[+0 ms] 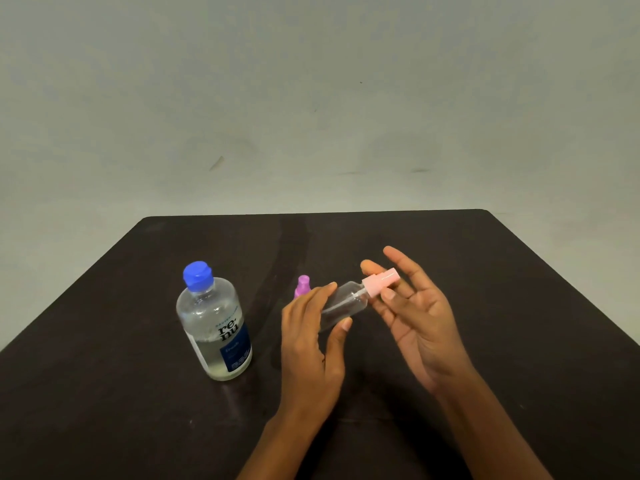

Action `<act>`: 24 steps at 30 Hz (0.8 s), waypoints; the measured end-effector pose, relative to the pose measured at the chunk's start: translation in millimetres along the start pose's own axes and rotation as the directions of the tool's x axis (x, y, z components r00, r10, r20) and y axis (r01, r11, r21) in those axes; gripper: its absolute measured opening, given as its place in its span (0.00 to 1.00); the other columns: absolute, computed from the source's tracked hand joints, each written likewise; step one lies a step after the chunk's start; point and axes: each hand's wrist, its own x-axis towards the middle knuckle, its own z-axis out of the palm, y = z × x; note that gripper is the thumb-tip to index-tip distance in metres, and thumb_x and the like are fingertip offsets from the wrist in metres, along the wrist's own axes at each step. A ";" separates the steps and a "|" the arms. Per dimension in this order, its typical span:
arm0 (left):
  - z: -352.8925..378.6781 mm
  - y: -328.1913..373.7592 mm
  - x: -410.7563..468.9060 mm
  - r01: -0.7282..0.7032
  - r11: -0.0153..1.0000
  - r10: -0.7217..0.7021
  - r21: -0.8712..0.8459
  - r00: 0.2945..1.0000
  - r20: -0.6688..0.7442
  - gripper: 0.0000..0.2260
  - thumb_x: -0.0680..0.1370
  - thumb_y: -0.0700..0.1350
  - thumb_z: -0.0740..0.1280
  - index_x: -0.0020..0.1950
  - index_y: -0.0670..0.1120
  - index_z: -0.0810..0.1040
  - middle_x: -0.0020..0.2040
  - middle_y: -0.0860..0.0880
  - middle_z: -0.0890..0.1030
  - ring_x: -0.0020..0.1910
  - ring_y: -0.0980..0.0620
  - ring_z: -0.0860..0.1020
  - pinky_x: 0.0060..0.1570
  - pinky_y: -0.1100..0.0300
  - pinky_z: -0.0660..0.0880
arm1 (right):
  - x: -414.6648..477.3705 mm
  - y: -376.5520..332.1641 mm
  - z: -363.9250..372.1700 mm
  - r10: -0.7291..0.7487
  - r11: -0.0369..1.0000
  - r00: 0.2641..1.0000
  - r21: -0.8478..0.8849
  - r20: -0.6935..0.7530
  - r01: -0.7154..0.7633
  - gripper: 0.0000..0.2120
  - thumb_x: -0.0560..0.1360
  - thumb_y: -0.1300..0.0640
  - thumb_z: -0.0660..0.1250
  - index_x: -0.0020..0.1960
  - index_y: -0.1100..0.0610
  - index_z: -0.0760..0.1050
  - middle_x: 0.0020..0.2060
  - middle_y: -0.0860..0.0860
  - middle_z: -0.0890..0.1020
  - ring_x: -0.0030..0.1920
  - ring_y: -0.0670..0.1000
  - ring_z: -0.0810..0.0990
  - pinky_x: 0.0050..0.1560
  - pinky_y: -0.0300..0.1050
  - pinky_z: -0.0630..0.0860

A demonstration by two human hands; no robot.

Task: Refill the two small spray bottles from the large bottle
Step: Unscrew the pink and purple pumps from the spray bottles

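Head view: left grip [308, 337] grasps the clear pink-topped spray bottle [346, 301] above the worktop's [138, 410] middle, long axis slanted, sprayer pointing up-right against the released right grip's [415, 313] straight fingers; blue-capped renu bottle [216, 327] stands upright leftward

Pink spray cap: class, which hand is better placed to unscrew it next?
Right. The left hand grips the small bottle by its body, steadying it, while the right hand has thumb and forefinger either side of the pink spray cap.
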 end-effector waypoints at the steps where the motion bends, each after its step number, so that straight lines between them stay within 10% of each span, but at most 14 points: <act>1: 0.2 0.3 0.0 -0.002 1.000 0.002 -0.001 1.000 0.004 0.18 0.76 0.51 0.62 0.66 0.57 0.69 0.61 0.61 0.74 0.64 0.59 0.69 0.62 0.61 0.71 | -0.1 -0.2 0.1 -0.003 1.000 1.000 0.018 0.003 0.003 0.42 0.59 0.48 0.81 0.69 0.54 0.69 0.62 0.56 0.79 0.63 0.54 0.78 0.58 0.44 0.77; 10: 1.4 1.8 -1.8 -0.013 1.000 0.013 -0.015 1.000 0.017 0.18 0.76 0.51 0.63 0.66 0.56 0.69 0.61 0.61 0.73 0.64 0.58 0.70 0.60 0.56 0.73 | 0.2 3.9 2.5 -0.045 0.991 0.973 -0.130 -0.228 0.016 0.37 0.54 0.41 0.81 0.59 0.52 0.76 0.46 0.52 0.83 0.53 0.55 0.83 0.46 0.40 0.80; 18: 0.4 3.8 -0.8 0.029 0.999 -0.027 -0.033 0.999 0.045 0.17 0.77 0.54 0.61 0.66 0.61 0.68 0.60 0.64 0.74 0.62 0.59 0.71 0.59 0.64 0.71 | -1.3 -1.9 1.0 0.007 0.998 0.998 0.065 -0.064 -0.003 0.30 0.69 0.58 0.71 0.69 0.56 0.68 0.59 0.56 0.81 0.61 0.53 0.79 0.59 0.47 0.78; 24: 0.9 6.1 -2.6 0.048 0.998 -0.042 -0.051 0.993 0.110 0.15 0.77 0.55 0.60 0.63 0.61 0.70 0.59 0.66 0.75 0.61 0.61 0.72 0.58 0.68 0.70 | -0.1 3.4 3.3 -0.075 0.991 0.972 -0.129 -0.221 0.047 0.31 0.51 0.35 0.80 0.50 0.48 0.81 0.48 0.49 0.84 0.52 0.50 0.83 0.47 0.42 0.80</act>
